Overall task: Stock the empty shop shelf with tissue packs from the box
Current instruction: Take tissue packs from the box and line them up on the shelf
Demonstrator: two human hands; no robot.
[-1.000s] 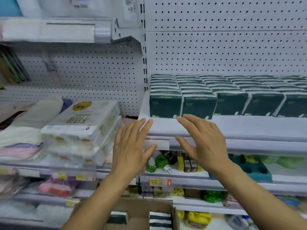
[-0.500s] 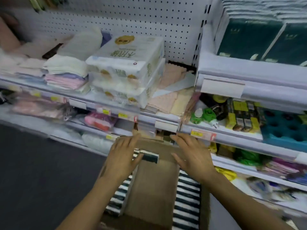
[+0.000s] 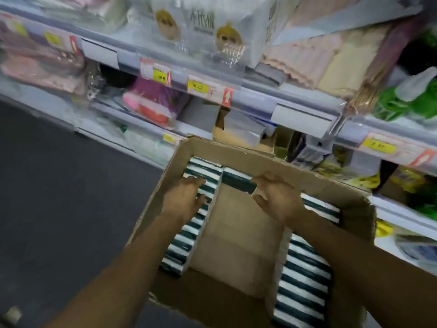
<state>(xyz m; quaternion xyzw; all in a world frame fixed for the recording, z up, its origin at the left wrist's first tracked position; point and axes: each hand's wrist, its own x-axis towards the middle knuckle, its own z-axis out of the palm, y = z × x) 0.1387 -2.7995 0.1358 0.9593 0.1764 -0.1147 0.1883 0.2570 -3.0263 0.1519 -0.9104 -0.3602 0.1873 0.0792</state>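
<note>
An open cardboard box (image 3: 238,152) stands on the floor below me. Dark green and white tissue packs stand on edge in a left row (image 3: 189,235) and a right row (image 3: 305,275), with bare cardboard between them. My left hand (image 3: 185,198) lies on the far end of the left row, fingers spread over the pack tops. My right hand (image 3: 275,197) curls its fingers and thumb round the end of a dark green tissue pack (image 3: 237,183) lying across the box's far end. The shelf being stocked is out of view.
Shop shelves (image 3: 260,95) with price labels run close behind the box, holding plastic-wrapped white tissue bundles (image 3: 201,27), folded cloths (image 3: 331,58) and green items (image 3: 406,102). Dark floor (image 3: 59,197) spreads to the left of the box.
My view has dropped from the upper shelf of green packs down to the box. Both hands came down from the shelf edge into the box, and the right one closed on a pack.
</note>
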